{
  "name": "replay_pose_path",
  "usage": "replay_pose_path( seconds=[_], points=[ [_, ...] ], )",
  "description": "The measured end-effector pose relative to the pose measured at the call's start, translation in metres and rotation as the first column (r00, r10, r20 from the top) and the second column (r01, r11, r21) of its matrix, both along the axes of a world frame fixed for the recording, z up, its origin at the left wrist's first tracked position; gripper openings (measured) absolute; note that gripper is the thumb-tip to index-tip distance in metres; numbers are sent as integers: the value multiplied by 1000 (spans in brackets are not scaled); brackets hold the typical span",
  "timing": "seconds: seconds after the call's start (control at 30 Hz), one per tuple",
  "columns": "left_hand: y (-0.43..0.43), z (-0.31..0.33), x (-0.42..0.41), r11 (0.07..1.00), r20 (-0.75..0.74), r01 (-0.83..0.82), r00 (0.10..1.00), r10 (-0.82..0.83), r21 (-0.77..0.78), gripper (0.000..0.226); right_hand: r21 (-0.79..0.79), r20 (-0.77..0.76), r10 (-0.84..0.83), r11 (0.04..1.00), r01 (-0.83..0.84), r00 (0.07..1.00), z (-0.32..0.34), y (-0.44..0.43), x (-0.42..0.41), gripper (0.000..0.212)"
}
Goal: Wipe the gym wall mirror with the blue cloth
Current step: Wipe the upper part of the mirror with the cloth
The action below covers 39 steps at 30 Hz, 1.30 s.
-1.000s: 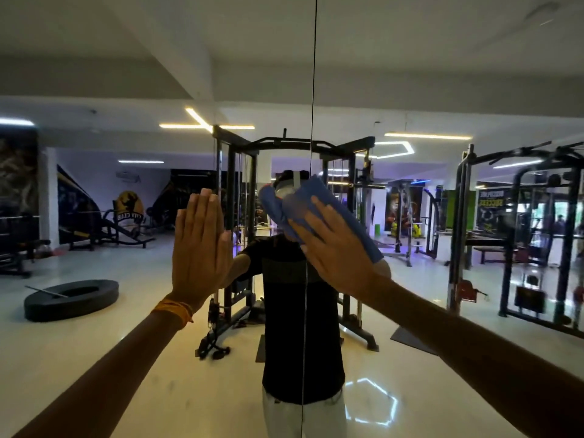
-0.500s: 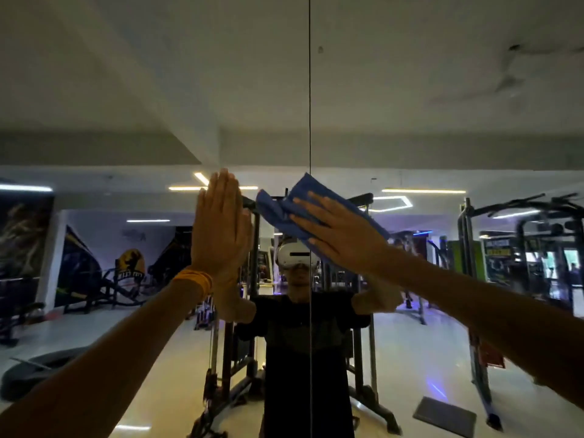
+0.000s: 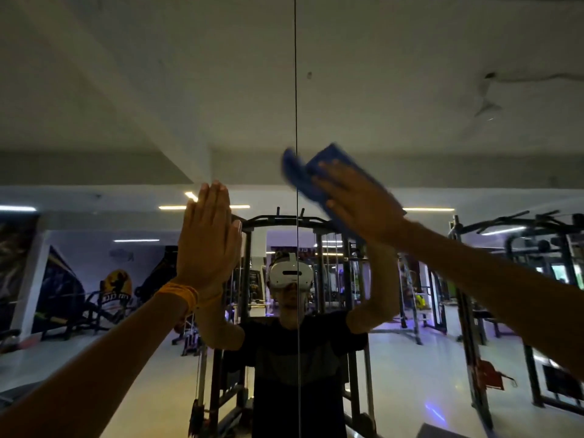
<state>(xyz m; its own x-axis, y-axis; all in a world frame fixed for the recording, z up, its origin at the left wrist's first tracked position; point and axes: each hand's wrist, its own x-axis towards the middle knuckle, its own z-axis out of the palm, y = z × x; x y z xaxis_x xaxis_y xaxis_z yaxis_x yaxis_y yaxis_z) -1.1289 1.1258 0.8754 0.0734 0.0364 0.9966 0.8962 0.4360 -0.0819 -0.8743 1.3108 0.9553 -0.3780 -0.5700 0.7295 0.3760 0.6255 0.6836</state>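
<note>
The wall mirror (image 3: 126,90) fills the whole view, with a thin vertical seam (image 3: 295,74) between two panels. My right hand (image 3: 363,203) presses the blue cloth (image 3: 328,165) flat against the glass with straight fingers, just right of the seam and above head height. The cloth is blurred and its left corner laps over the seam. My left hand (image 3: 208,238) lies flat on the glass with fingers straight and together, left of the seam and lower than the cloth. An orange band is on that wrist.
The mirror reflects a person in a dark shirt with a white headset (image 3: 289,275), a black cable machine (image 3: 316,226) behind them, more racks (image 3: 512,235) at the right, and ceiling lights.
My right hand has slid the cloth upward and to the right on the glass. The view has tilted up. My left hand has kept flat on the mirror.
</note>
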Motion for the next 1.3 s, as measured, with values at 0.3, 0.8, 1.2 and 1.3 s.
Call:
replay_pose_path(
  seconds=[0.3, 0.8, 1.2, 1.3],
  points=[
    [26, 6, 11, 998, 36, 57, 998, -58, 41, 68, -232, -59, -7, 973, -7, 998, -48, -4, -27, 55],
    [95, 35, 112, 992, -40, -10, 999, 5, -122, 72, -230, -32, -84, 970, 74, 996, -44, 64, 58, 59],
    [121, 27, 152, 998, 38, 59, 998, -59, 7, 70, -519, -289, -45, 847, -117, 956, -26, 131, 135, 50],
    [137, 33, 167, 997, -39, 71, 997, -72, -28, 67, -496, -346, -13, 851, -171, 938, -9, 135, 138, 40]
  ],
)
